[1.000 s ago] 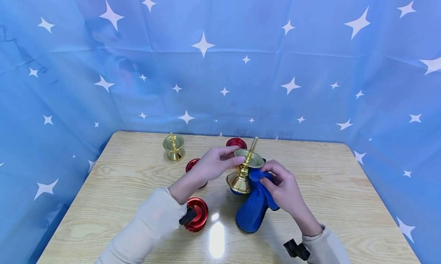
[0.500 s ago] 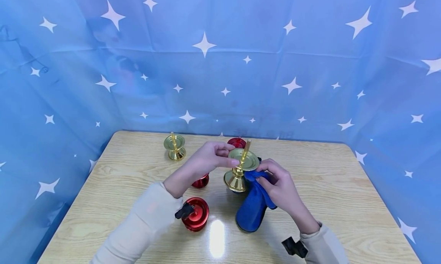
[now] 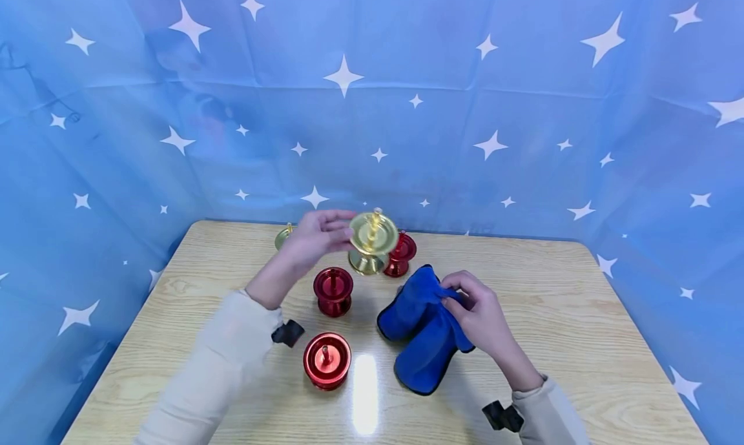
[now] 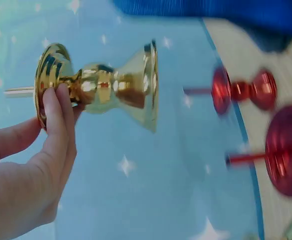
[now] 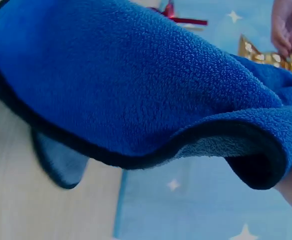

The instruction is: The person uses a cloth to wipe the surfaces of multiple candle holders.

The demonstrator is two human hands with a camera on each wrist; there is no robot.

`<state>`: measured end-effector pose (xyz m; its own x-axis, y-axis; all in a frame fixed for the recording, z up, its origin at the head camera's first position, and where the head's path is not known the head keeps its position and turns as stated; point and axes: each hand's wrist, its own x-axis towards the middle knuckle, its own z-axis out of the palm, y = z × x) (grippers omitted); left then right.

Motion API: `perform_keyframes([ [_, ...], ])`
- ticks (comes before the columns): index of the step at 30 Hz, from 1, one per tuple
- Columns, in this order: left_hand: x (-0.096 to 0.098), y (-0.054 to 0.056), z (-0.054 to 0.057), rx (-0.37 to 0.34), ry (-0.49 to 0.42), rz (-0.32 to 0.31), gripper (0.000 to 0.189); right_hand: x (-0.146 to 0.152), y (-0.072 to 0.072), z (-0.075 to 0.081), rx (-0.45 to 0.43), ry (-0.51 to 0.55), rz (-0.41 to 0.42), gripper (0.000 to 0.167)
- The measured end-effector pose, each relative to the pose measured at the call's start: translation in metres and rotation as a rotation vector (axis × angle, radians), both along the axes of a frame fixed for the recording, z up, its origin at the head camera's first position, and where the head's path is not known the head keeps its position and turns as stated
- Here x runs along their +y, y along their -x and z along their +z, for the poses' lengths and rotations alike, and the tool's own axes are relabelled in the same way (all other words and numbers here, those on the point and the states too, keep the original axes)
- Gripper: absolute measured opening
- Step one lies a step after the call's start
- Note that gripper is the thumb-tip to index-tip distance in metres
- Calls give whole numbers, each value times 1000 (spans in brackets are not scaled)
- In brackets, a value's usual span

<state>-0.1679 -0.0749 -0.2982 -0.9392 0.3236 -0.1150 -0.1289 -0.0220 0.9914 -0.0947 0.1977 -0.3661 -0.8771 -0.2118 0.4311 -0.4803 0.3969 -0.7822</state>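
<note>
My left hand (image 3: 308,243) grips a shiny gold candle holder (image 3: 369,232) by its upper dish, in the air over the back of the table. Upright in the head view, it has a spike rising from the dish and a flared foot; the left wrist view shows fingers and thumb on either side of the dish rim. On the right, my right hand (image 3: 480,314) pinches a blue cloth (image 3: 420,309) with dark edging, its lower folds hanging down close over the table. In the right wrist view the cloth (image 5: 126,85) fills much of the picture and hides most of that hand.
Three red candle holders stand on the wooden table: one in front (image 3: 327,361), one in the middle (image 3: 333,287) and one at the back (image 3: 401,256), partly behind the held one. A second gold candle holder (image 3: 283,238) is mostly hidden by my left hand. A blue starred curtain (image 3: 372,109) hangs behind.
My left hand has carried the gold candle holder away from the cloth, leftward and toward the back. The right hand has stayed nearly in place, and the cloth now hangs free.
</note>
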Motion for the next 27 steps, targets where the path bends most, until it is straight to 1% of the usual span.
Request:
perform_keyframes([
  [2, -11, 8, -5, 20, -14, 46, 39, 5, 1, -6, -7, -7, -18, 25],
  [5, -22, 19, -17, 35, -34, 101, 41, 12, 1, -15, -32, -28, -38, 25],
  [9, -30, 31, -42, -13, -55, 173, 43, 17, -1, -27, -73, -78, -57, 26],
  [12, -33, 38, -63, -59, -67, 231, 43, 19, -3, -34, -99, -109, -78, 26],
  [15, -32, 44, -81, -94, -91, 290, 42, 21, -4, -39, -112, -128, -93, 26],
  [19, -30, 47, -101, -139, -124, 313, 42, 23, -5, -43, -117, -137, -100, 27],
  [22, -28, 48, -115, -170, -119, 305, 42, 23, -5, -45, -128, -137, -97, 27],
  [26, -26, 48, -129, -196, -105, 316, 42, 22, -6, -46, -145, -130, -91, 26],
  [27, -25, 48, -131, -199, -109, 319, 41, 20, -7, -43, -148, -136, -95, 26],
])
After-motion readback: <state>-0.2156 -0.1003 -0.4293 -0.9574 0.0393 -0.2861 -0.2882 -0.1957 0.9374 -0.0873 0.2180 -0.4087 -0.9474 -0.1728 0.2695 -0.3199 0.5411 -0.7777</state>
